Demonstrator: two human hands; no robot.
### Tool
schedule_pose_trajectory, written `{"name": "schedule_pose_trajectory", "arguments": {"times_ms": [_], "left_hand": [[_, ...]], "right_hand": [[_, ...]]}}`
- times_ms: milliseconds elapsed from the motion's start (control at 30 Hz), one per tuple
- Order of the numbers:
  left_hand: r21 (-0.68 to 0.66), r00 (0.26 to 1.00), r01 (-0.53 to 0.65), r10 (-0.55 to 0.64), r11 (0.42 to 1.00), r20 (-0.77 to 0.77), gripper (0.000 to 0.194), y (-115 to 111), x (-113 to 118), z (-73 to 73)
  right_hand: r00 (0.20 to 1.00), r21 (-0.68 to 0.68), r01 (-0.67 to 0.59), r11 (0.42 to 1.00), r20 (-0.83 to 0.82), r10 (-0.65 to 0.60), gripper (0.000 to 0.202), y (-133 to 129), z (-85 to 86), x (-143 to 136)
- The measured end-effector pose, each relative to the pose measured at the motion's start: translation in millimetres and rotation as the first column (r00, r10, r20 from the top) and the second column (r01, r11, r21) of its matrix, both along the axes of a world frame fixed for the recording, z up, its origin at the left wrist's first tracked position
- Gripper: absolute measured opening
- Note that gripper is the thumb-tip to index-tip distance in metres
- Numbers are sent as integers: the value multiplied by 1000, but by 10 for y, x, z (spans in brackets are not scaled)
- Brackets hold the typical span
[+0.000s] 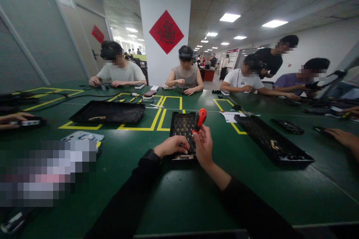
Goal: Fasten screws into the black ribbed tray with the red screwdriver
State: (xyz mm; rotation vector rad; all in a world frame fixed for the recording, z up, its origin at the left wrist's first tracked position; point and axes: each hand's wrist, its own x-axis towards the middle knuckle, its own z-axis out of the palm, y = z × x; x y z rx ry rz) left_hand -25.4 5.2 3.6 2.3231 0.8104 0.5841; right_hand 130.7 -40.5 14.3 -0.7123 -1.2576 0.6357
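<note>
In front of me on the green table lies a black rectangular plastic tray (182,124) with rows of small pale pieces inside. My right hand (204,145) is wrapped round a screwdriver (201,118) with a red and black handle, held tilted over the tray with its tip end low. My left hand (173,146) reaches over the tray's near left part, thumb and fingers pinched together close to the screwdriver's lower end. Whatever sits between those fingertips is too small to make out. A pale strip (183,157) shows at the tray's near edge.
A wide black tray (109,111) lies at the left, and a long black tray (276,138) at the right. Yellow tape (157,117) marks the green table (126,186). Several people sit opposite; other people's hands (14,117) rest at both sides. Cables run along the back left.
</note>
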Motion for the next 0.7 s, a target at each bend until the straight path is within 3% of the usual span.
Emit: {"name": "schedule_pose_trajectory", "arguments": {"times_ms": [400,700], "left_hand": [[-30,996,36,-33,999,78,24,19,-14,-6],[-43,999,41,-40,998,29,27,6,-4,3]], "right_hand": [[997,-34,36,999,-60,-38,36,88,-20,29],[999,-27,19,999,-49,-21,36,56,-3,17]]}}
